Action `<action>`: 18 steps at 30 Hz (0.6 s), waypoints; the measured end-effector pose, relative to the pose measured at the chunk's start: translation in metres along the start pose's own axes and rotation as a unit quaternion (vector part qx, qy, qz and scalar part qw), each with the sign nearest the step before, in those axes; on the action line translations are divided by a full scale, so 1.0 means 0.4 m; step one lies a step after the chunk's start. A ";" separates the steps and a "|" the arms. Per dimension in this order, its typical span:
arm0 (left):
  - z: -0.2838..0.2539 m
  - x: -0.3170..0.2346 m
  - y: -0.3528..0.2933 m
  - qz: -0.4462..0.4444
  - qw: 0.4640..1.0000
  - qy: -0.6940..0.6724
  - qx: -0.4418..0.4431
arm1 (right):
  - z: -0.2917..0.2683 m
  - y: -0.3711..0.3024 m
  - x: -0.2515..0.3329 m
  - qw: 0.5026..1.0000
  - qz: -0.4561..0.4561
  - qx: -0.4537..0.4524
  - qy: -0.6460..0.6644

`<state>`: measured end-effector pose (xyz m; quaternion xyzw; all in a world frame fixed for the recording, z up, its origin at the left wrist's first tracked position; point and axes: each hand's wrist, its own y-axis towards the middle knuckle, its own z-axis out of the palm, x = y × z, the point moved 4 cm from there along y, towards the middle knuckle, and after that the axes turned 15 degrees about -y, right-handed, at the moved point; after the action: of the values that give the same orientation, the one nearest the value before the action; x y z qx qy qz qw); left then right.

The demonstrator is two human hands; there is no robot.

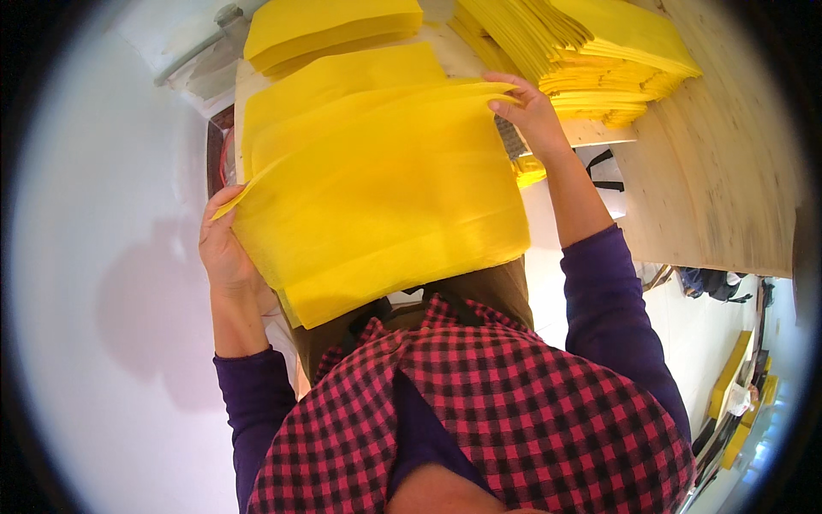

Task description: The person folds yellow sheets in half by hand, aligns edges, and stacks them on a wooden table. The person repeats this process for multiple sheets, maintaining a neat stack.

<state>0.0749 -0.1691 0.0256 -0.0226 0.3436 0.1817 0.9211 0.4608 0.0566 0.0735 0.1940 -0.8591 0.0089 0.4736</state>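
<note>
Between my hands hangs a large yellow fabric sheet [385,188], thin and slightly creased, its lower edge close to my body. My left hand [224,244] pinches its left corner, with the thumb side turned up. At the upper right corner, my right hand [535,116] grips the sheet between thumb and fingers. The sheet looks doubled along its lower left edge; how many layers there are I cannot tell. Behind it, more flat yellow sheets [342,73] lie on the wooden table, partly covered by the one I hold.
A neat yellow stack [334,30] stands at the far left of the table. Thick piles of folded yellow pieces [591,73] lie at the far right, beside a bare wooden board [719,163]. A white wall [128,283] runs close along my left.
</note>
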 end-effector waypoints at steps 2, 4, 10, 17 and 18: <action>-0.001 -0.002 0.005 0.015 1.000 -0.007 -0.013 | 0.004 -0.005 0.005 0.999 0.012 0.018 0.047; 0.003 -0.001 0.014 0.018 0.999 -0.014 -0.024 | 0.009 -0.009 0.007 0.994 0.035 0.022 0.106; 0.047 -0.001 0.019 0.013 1.000 0.005 -0.012 | 0.001 -0.014 0.034 0.995 0.030 -0.014 0.090; 0.053 0.002 0.044 -0.005 1.000 0.001 -0.020 | -0.012 -0.020 0.058 0.995 0.075 -0.008 0.070; 0.050 0.004 0.048 -0.009 1.000 0.004 -0.023 | -0.012 -0.015 0.053 0.994 0.084 -0.005 0.066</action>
<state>0.0819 -0.1474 0.0415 -0.0477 0.3433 0.1814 0.9203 0.4568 0.0450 0.0925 0.1179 -0.8390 0.0570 0.5282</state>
